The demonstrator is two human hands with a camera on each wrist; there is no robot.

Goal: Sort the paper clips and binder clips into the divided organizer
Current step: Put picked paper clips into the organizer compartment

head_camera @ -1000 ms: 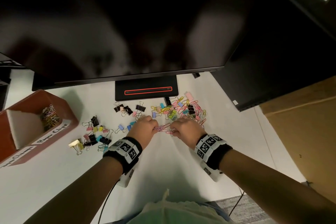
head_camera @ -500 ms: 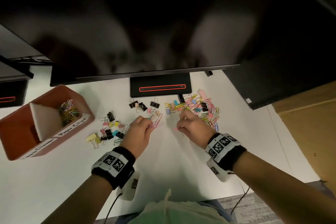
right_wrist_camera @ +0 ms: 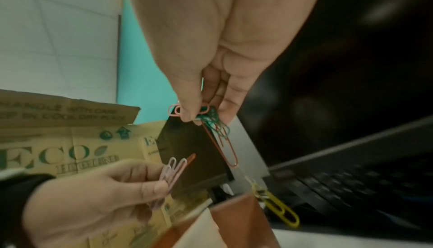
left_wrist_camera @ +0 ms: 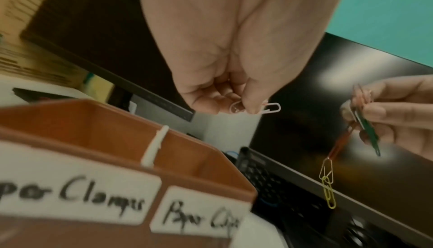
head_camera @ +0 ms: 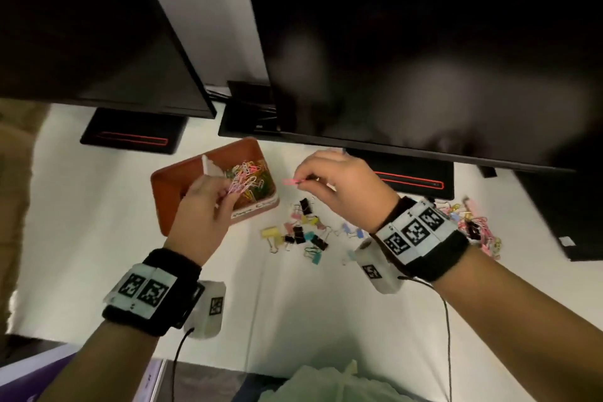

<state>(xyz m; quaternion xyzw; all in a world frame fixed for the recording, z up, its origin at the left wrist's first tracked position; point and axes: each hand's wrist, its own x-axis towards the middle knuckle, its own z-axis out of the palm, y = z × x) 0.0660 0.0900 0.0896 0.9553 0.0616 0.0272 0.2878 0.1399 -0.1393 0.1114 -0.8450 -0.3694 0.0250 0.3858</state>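
Two dark monitors (head_camera: 424, 42) loom over a white counter (head_camera: 98, 238) where a brown divided organizer (head_camera: 169, 183) holds paper clips in its right compartment. The left hand (head_camera: 202, 206) pinches pale pink clips (head_camera: 236, 188) above it; the right hand (head_camera: 342, 186) pinches a linked chain of clips (right_wrist_camera: 220, 131) beside scattered binder clips (head_camera: 303, 232).

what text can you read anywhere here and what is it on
"...per Clamps": left white label on the organizer front, start cut off.
"Paper Cli...": right white label, end cut off.
"ECO": cardboard box.
"...HANDLE WITH CARE" over "...IN COOL DRY PLACE": box flap, blurred.
Wristband markers: square codes, no words.
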